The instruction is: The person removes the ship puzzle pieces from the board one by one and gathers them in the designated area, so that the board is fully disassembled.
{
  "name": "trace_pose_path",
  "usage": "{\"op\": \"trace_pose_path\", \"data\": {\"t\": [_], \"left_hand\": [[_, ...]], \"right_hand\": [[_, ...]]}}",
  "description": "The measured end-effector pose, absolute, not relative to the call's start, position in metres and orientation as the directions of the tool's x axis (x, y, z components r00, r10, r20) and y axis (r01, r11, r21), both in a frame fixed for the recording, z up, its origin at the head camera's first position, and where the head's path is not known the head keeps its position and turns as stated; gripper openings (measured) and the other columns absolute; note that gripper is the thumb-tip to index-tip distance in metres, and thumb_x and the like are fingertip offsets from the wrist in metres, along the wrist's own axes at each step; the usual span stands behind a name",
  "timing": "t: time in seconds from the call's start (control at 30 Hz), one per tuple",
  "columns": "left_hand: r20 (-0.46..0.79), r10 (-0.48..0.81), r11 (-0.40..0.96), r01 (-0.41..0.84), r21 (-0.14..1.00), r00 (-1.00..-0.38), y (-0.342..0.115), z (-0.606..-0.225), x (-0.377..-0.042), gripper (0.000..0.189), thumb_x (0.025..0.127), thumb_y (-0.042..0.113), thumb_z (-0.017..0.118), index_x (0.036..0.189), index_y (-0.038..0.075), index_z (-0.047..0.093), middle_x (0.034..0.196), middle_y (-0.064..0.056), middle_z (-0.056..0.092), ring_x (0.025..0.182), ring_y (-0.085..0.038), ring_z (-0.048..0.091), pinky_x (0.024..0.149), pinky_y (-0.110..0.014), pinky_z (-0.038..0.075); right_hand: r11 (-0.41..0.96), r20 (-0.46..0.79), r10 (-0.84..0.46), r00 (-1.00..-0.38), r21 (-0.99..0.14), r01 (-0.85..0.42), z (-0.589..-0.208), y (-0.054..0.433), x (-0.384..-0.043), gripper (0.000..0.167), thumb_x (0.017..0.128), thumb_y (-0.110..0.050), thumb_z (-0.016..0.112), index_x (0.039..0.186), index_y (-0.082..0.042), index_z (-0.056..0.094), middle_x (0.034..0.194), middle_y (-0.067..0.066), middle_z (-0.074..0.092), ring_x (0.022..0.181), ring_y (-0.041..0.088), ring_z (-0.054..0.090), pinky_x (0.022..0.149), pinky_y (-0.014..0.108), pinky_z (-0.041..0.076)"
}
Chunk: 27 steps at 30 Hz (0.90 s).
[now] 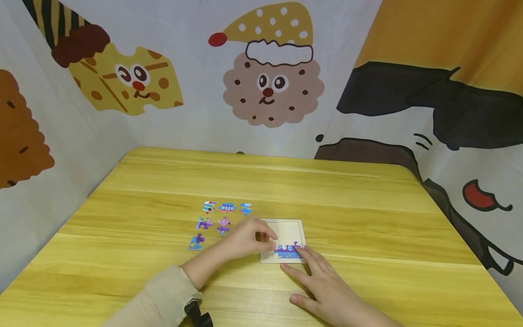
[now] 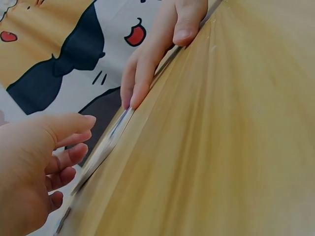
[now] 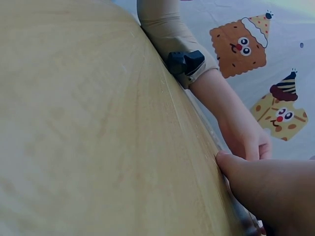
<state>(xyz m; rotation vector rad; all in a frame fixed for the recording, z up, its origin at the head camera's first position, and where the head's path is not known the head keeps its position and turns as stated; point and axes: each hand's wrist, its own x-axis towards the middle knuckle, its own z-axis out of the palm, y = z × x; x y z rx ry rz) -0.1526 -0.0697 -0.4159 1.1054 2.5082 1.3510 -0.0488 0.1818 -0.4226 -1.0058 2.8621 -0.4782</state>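
Note:
A square puzzle tray (image 1: 303, 234) with a pale rim lies on the table. Purple and blue jigsaw pieces (image 1: 288, 255) fill its front right part. My left hand (image 1: 249, 238) hovers over the tray's left side, its fingers loosely bent with nothing visible between them. In the left wrist view that same left hand (image 2: 37, 157) shows a gap between thumb and fingers. Extended fingers of my right hand (image 1: 323, 281) touch the tray's right edge and the pieces there. The right wrist view shows the right thumb (image 3: 230, 162) close to the tabletop.
Left of the tray, several loose jigsaw pieces (image 1: 223, 225) lie spread in rough rows. The wooden table (image 1: 347, 195) extends around them. A curtain (image 1: 196, 91) with cartoon prints hangs behind it. A black device (image 1: 198, 313) sits at the left sleeve's cuff.

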Motion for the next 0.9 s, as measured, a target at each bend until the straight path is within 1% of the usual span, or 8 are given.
{"op": "trace_pose_path", "data": {"t": [0.1, 0.23, 0.37, 0.63, 0.9], "left_hand": [[0.240, 0.642, 0.370, 0.568, 0.735, -0.728, -0.063, -0.417, -0.153, 0.015, 0.079, 0.016, 0.078, 0.092, 0.011, 0.076, 0.078, 0.014, 0.061, 0.079, -0.011, 0.051, 0.072, -0.029, 0.043], [0.189, 0.640, 0.426, 0.548, 0.720, -0.745, -0.056, -0.418, -0.152, 0.022, 0.076, 0.024, 0.081, 0.094, 0.013, 0.076, 0.087, 0.015, 0.063, 0.085, -0.008, 0.048, 0.076, -0.028, 0.041], [0.174, 0.639, 0.466, 0.557, 0.687, -0.749, -0.052, -0.420, -0.150, 0.025, 0.074, 0.029, 0.083, 0.095, 0.016, 0.076, 0.091, 0.017, 0.061, 0.088, -0.006, 0.046, 0.078, -0.028, 0.040], [0.171, 0.632, 0.510, 0.572, 0.642, -0.756, -0.049, -0.421, -0.148, 0.019, 0.073, 0.029, 0.083, 0.090, 0.021, 0.077, 0.091, 0.018, 0.057, 0.089, -0.005, 0.044, 0.081, -0.031, 0.036], [0.149, 0.613, 0.531, 0.544, 0.649, -0.776, -0.048, -0.420, -0.145, 0.016, 0.073, 0.025, 0.083, 0.088, 0.023, 0.076, 0.092, 0.019, 0.057, 0.091, -0.006, 0.044, 0.086, -0.036, 0.034]], "right_hand": [[0.735, 0.042, -0.624, -0.780, -0.310, -0.604, -0.422, 0.182, -0.049, 0.059, 0.095, -0.057, 0.043, 0.149, -0.036, 0.032, 0.158, 0.013, 0.011, 0.140, 0.040, 0.013, 0.094, 0.070, 0.029], [0.730, 0.050, -0.630, -0.775, -0.301, -0.613, -0.422, 0.181, -0.048, 0.060, 0.095, -0.057, 0.043, 0.149, -0.034, 0.032, 0.158, 0.013, 0.011, 0.140, 0.041, 0.013, 0.093, 0.071, 0.029], [0.727, 0.053, -0.636, -0.770, -0.293, -0.621, -0.422, 0.181, -0.048, 0.060, 0.095, -0.056, 0.042, 0.149, -0.033, 0.033, 0.158, 0.014, 0.011, 0.140, 0.041, 0.013, 0.092, 0.071, 0.029], [0.731, 0.071, -0.637, -0.768, -0.260, -0.631, -0.423, 0.181, -0.048, 0.059, 0.095, -0.057, 0.043, 0.149, -0.033, 0.034, 0.157, 0.015, 0.015, 0.139, 0.040, 0.015, 0.094, 0.069, 0.030], [0.740, 0.069, -0.628, -0.775, -0.256, -0.622, -0.423, 0.181, -0.048, 0.060, 0.095, -0.058, 0.043, 0.149, -0.035, 0.033, 0.156, 0.015, 0.017, 0.139, 0.040, 0.015, 0.095, 0.068, 0.031]]}}
